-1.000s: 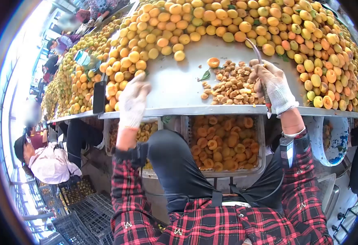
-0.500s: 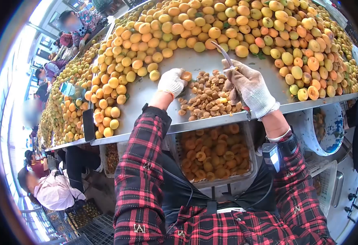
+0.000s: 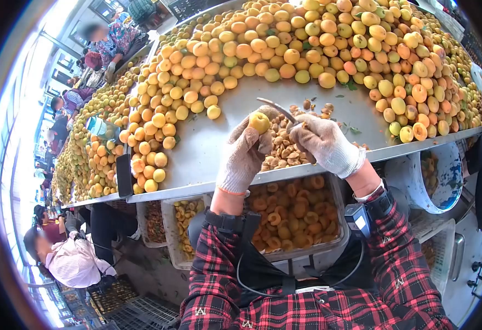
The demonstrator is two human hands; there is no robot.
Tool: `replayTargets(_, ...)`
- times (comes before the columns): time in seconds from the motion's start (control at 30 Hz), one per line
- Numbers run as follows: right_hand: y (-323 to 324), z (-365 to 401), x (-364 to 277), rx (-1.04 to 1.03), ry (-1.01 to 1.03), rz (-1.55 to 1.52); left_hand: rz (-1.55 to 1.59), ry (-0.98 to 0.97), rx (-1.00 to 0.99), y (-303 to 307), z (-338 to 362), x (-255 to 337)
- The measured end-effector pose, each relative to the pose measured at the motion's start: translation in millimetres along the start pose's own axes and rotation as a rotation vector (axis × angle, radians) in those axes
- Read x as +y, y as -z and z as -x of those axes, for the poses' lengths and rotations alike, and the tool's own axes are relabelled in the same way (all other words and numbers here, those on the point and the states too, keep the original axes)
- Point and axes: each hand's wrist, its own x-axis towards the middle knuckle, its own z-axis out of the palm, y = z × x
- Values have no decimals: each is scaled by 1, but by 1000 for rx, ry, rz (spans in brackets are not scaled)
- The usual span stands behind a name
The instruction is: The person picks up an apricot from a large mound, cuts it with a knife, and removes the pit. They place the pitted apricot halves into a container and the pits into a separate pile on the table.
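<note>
In a white knit glove, my left hand grips a whole yellow-green apricot between thumb and fingers. My right hand, gloved too, is closed around a knife with a curved blade; its tip points left, just above the apricot. Both hands are over the near edge of the metal table. Below and between them lies a pile of brown apricot pits, partly hidden by my hands. A bin of halved apricots stands under the edge, in front of my lap.
Heaped apricots cover the table's far side and both flanks. A black phone-like object stands at the left edge. A white bucket hangs at right; a tub of yellow pieces sits below left. Co-workers are at left.
My left hand has moved right and toward me and now holds a whole apricot instead of an opened one. My right hand has come left and lower, bringing the blade near the fruit.
</note>
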Motion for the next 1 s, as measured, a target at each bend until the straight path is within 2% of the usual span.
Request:
replayTargets(0.03, -1, 0, 2, -42, 99, 68, 5, -1, 1, 4, 3, -2)
replayTargets(0.13, -5, 5, -4, -77, 109, 137, 117, 25, -53, 13, 10, -6)
replayTargets(0.23, -6, 6, -6, -120, 147, 222, 38, 78, -14, 10, 14, -6)
replayTargets(0.3, -8, 8, -9, -123, 144, 226, -30, 78, 139, 3, 14, -4)
replayTargets(0.43, -7, 8, -10, -147, 150, 240, -120, 76, 119, 6, 17, -2)
replayTargets(0.5, -7, 9, -13, -143, 159, 249, -127, 120, 49, 12, 18, -1)
replayTargets(0.6, -10, 10, -9, -159, 154, 183, -238, 98, 117, 8, 20, -2)
replayTargets(0.73, -12, 9, -2, -156, 122, 179, -232, 94, 128, 8, 20, -3)
replayTargets(0.83, -15, 8, 2, -145, 153, 150, -60, 109, 73, 7, 20, -3)
replayTargets(0.93, -17, 7, 0, -136, 190, 197, -30, 81, 138, -6, 21, -4)
replayTargets(1.0, -19, 8, -2, -158, 103, 211, -32, 70, 157, -7, 22, -3)
